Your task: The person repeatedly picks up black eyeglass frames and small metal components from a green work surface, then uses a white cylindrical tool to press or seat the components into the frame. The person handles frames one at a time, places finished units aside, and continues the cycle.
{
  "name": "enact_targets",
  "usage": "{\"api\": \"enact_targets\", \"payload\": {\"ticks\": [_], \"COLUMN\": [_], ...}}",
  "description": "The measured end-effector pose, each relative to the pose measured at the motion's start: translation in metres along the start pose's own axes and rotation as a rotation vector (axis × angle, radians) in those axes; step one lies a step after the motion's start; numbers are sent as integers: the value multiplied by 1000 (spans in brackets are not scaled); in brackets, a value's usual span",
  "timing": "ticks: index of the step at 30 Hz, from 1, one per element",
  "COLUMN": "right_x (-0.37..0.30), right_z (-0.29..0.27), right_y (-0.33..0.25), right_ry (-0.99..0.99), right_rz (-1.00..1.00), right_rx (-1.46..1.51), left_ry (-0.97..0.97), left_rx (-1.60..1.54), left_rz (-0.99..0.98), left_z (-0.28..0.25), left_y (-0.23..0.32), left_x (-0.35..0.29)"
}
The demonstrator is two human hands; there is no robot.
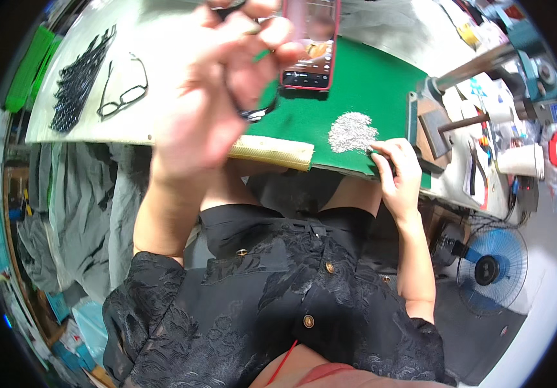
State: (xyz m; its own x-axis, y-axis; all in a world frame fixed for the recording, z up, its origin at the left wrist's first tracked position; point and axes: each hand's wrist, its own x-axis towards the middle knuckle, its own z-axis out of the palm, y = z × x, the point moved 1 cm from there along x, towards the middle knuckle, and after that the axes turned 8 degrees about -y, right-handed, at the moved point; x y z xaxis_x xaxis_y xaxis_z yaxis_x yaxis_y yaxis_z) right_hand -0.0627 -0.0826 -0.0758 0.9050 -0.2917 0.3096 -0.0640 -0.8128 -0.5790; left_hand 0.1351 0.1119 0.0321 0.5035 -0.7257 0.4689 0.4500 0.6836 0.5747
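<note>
My left hand [217, 97] is raised close in front of me, blurred, its fingers curled round what looks like a black eyeglass frame [257, 115]. Part of that frame is hidden behind the hand. On the green mat [382, 77], my right hand [400, 169] rests at the near edge, thumb and forefinger pinched together. A small dark bit shows at the fingertips, too small to name. Touching that hand's far side is a heap of tiny silver metal pieces [351, 132].
Left on the white table are open black eyeglasses [123, 96] and a row of black frame parts [81, 81]. A phone [309, 48] in a red case stands beyond my hands. A yellow strip [272, 150] lines the near edge. A bench press [472, 68], white cup [521, 160] and fan [490, 268] are right.
</note>
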Motion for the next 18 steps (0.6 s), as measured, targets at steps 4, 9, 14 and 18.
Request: {"api": "enact_targets", "payload": {"ticks": [4,9,14,18], "right_x": [-8,-11,-11,-9], "right_z": [0,7,10,7], "right_y": [3,4,5,1], "right_ry": [70,119,91,129], "right_rz": [-4,31,39,25], "right_rx": [2,49,64,72], "left_ry": [70,578,932,1099], "left_rx": [192,536,750,1628], "left_rz": [188,318,610,616], "left_z": [-56,-112,-178,-234], "left_y": [82,140,126,124], "left_x": [-56,-142,-147,-136]}}
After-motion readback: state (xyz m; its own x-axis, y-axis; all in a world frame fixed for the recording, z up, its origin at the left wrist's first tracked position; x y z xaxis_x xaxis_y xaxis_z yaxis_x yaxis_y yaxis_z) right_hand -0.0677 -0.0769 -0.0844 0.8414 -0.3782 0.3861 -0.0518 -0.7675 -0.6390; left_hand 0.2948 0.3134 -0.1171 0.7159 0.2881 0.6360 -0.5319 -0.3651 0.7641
